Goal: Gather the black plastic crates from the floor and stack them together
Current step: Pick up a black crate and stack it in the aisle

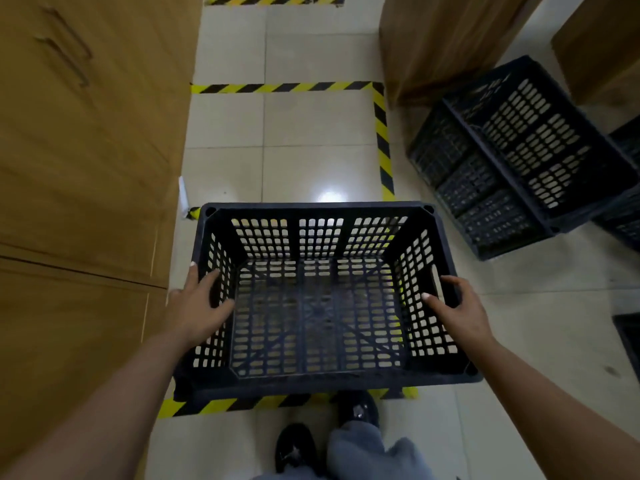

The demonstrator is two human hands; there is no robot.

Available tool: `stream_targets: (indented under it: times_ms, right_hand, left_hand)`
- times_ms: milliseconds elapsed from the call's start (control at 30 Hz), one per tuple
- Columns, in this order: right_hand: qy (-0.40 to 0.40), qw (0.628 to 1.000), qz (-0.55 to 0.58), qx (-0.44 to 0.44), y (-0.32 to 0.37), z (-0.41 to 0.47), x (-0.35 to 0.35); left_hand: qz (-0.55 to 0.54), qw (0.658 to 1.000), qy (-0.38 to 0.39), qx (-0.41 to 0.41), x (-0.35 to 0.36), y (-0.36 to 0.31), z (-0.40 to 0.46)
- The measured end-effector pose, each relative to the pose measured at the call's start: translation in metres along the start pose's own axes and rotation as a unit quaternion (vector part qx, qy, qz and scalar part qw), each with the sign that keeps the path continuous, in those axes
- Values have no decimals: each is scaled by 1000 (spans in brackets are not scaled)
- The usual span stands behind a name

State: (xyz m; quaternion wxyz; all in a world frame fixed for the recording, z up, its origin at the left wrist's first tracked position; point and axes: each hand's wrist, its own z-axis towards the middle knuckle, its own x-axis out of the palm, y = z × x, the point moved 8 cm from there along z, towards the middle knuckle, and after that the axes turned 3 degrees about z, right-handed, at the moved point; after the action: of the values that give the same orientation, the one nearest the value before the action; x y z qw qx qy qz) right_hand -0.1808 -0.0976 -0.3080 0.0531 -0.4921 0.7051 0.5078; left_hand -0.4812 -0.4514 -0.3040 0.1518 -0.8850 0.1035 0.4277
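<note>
A black perforated plastic crate point(318, 384) sits upright in front of me, above the striped floor tape. My left hand point(199, 303) grips its left rim, fingers curled over the edge into the crate. At the right side handle slot, my right hand point(453, 306) grips the wall, fingers wrapped over the rim. A second black crate point(512, 157) lies tilted on the floor at the right. Parts of further black crates show at the right edge point(628, 223) and lower right point(628, 337).
Wooden cabinets point(79, 168) line the left side. More wooden furniture point(440, 46) stands at the back right. Yellow-black hazard tape point(382, 140) marks a rectangle on the glossy tiled floor. My shoes point(298, 448) are just behind the held crate.
</note>
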Motion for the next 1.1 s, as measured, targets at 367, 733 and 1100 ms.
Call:
stream_targets:
  times_ms: [367, 733, 1100]
  right_hand:
    - [28, 999, -34, -2, -58, 51, 60]
    - [156, 984, -73, 49, -48, 29, 56]
    - [136, 976, -154, -66, 54, -104, -23]
  left_hand:
    - [-24, 1000, 8, 6, 81, 20, 75]
    - [23, 1000, -2, 20, 66, -24, 46]
    - [61, 985, -13, 163, -27, -125, -107]
